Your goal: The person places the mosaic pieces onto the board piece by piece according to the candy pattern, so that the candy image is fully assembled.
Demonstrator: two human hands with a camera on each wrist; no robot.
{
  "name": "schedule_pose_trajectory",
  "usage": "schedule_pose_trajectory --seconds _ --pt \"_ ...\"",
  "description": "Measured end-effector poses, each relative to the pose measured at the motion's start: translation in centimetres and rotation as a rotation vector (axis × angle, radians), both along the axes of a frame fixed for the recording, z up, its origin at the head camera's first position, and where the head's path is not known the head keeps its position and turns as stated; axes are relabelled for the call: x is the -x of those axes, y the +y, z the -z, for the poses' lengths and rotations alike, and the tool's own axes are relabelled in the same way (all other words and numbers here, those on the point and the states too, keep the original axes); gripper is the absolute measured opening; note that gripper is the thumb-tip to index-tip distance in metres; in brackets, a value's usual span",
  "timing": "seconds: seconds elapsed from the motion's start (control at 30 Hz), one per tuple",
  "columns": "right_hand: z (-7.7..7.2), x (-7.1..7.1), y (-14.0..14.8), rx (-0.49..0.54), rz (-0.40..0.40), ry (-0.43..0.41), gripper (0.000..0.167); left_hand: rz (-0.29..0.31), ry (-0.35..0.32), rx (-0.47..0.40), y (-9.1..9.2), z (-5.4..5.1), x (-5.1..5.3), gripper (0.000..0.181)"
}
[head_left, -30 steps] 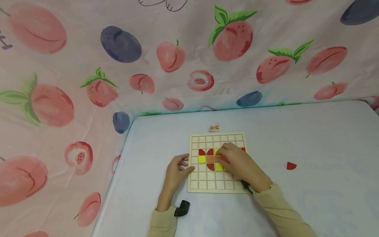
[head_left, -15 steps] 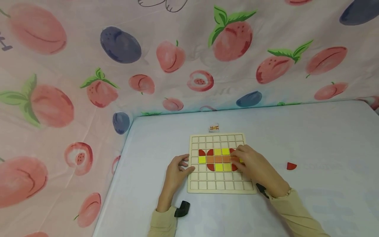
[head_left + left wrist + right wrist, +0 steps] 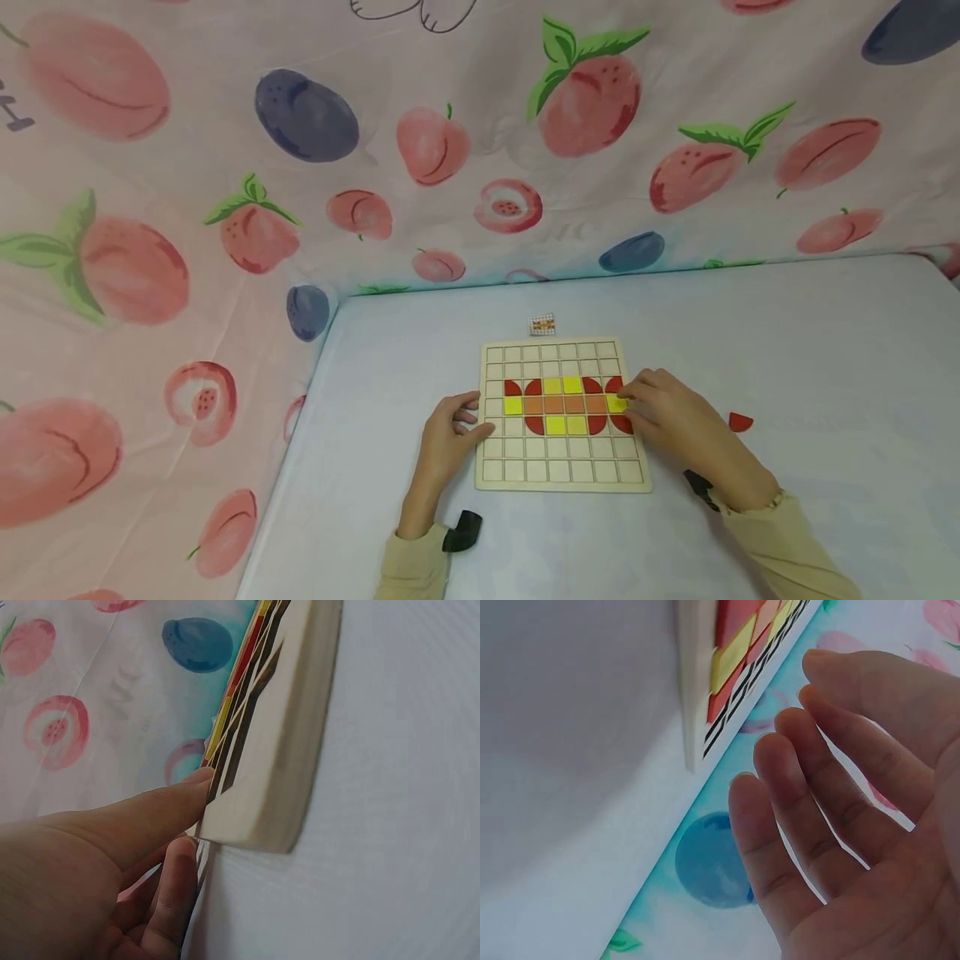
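In the head view a square wooden grid board [image 3: 525, 472] lies flat on the table. Its middle rows hold a pattern of yellow squares [image 3: 572, 385], orange squares [image 3: 564, 405] and red rounded pieces [image 3: 535, 425]. My left hand [image 3: 442, 437] holds the board's left edge, thumb on top and fingers at the side; the left wrist view shows the thumb [image 3: 150, 814] against the rim. My right hand [image 3: 678, 421] hovers by the right edge, fingers loosely bent; nothing is in its palm [image 3: 870, 877] in the right wrist view. One loose red rounded piece [image 3: 741, 422] lies right of it.
A small printed pattern card [image 3: 542, 324] lies just beyond the board's far edge. White cloth covers the table [image 3: 375, 358]. A fruit-patterned curtain [image 3: 480, 108] hangs behind and along the left. Black devices [image 3: 462, 532] sit at both wrists.
My right hand has moved rightward across the pattern to the board's right edge, uncovering the orange, yellow and red pieces there. My left hand stays in place.
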State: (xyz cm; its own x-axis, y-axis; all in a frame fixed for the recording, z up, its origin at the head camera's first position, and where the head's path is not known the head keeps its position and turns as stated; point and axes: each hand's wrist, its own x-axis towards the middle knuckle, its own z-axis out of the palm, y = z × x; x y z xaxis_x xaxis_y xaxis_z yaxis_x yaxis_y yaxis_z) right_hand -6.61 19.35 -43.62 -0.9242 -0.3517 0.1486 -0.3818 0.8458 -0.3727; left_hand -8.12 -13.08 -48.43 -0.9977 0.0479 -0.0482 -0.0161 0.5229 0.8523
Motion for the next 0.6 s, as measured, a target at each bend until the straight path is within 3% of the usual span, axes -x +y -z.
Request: schedule_pose_trajectory --seconds 0.6 --pt "0.0 -1.3 4.5 -0.006 0.022 0.081 0.026 -0.001 -0.007 0.003 -0.1 0.1 -0.1 0.052"
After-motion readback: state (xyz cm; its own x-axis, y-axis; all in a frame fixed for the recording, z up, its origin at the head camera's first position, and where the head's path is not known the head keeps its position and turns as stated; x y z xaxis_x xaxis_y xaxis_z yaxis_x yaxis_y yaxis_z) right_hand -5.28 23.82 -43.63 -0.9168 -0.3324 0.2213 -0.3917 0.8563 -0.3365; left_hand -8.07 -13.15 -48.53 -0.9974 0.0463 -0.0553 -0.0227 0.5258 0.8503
